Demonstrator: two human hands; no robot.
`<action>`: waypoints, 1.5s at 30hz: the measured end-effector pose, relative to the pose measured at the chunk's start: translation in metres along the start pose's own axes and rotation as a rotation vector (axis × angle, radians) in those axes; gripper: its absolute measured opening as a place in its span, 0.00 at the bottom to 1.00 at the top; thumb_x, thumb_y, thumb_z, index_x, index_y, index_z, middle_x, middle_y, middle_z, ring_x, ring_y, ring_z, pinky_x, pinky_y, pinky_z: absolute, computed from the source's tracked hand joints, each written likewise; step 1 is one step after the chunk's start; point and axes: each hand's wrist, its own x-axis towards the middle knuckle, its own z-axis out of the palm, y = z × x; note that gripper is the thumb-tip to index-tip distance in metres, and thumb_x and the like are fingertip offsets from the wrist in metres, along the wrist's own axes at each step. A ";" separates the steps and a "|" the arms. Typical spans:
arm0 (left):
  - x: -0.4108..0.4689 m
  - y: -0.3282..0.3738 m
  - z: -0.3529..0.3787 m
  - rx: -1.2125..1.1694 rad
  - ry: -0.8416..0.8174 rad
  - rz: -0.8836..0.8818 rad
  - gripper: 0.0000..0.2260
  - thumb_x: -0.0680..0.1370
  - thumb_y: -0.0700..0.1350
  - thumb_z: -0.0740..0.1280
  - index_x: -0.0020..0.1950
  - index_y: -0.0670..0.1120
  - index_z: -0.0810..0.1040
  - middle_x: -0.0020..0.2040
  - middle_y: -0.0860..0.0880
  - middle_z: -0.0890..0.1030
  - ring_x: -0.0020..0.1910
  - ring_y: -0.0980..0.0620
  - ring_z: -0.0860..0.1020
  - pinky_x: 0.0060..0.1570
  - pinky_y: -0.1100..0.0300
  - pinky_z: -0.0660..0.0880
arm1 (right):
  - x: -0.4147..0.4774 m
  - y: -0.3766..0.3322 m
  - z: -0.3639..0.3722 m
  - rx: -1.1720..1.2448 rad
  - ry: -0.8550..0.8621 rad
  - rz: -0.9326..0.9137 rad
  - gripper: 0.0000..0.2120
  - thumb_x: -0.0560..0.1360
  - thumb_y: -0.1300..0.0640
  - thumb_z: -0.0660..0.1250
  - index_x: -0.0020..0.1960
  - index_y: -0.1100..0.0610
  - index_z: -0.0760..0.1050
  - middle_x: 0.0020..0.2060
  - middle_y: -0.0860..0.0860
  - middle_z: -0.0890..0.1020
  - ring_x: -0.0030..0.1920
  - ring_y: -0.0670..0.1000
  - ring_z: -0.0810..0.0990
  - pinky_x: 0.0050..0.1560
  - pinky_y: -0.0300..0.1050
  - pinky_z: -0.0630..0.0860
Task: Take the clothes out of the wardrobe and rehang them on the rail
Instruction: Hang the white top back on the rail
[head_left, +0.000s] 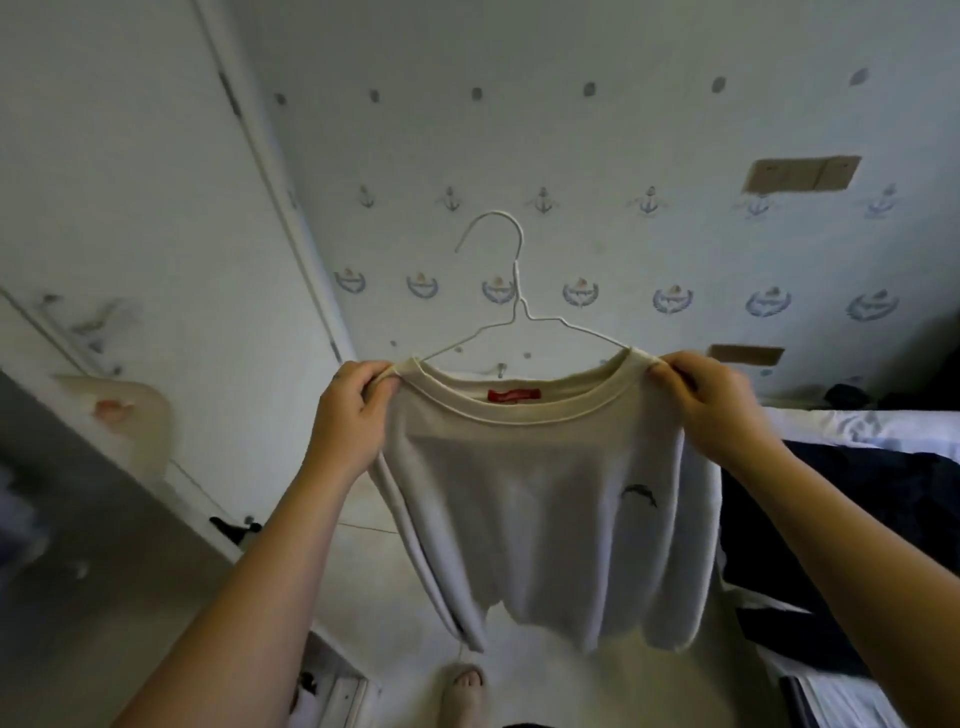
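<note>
A cream sweatshirt (540, 499) with a red neck label and a small dolphin emblem hangs on a thin white wire hanger (511, 291) in the middle of the view. My left hand (356, 410) grips its left shoulder at the collar. At the other side, my right hand (711, 402) pinches the right shoulder. The hanger's hook points up, free of any rail. No rail or wardrobe interior shows.
A white door or panel (130, 197) stands at left, with a grey surface (78, 519) below it. Patterned wallpaper (623, 249) fills the back. A bed (857, 431) with dark clothing (810, 545) lies at right. A slippered foot (465, 691) shows on the floor.
</note>
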 end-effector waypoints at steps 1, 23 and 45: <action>-0.004 0.005 -0.015 0.001 0.027 0.010 0.06 0.82 0.43 0.65 0.56 0.46 0.81 0.50 0.51 0.78 0.49 0.61 0.76 0.46 0.77 0.67 | 0.002 -0.013 -0.001 0.007 0.012 -0.034 0.11 0.81 0.52 0.61 0.54 0.56 0.79 0.44 0.49 0.79 0.46 0.50 0.76 0.45 0.42 0.68; -0.031 0.129 -0.434 0.359 0.773 0.468 0.04 0.81 0.39 0.65 0.49 0.44 0.80 0.46 0.49 0.76 0.43 0.59 0.75 0.47 0.77 0.67 | 0.054 -0.416 -0.028 0.370 0.261 -0.645 0.11 0.75 0.43 0.59 0.39 0.46 0.75 0.32 0.45 0.80 0.35 0.43 0.77 0.35 0.45 0.71; 0.046 0.141 -0.797 0.683 1.276 0.169 0.09 0.83 0.50 0.60 0.55 0.49 0.78 0.58 0.45 0.79 0.57 0.39 0.74 0.50 0.52 0.65 | 0.088 -0.822 -0.015 0.690 -0.038 -0.883 0.12 0.78 0.54 0.65 0.40 0.60 0.80 0.34 0.54 0.80 0.37 0.51 0.77 0.41 0.46 0.75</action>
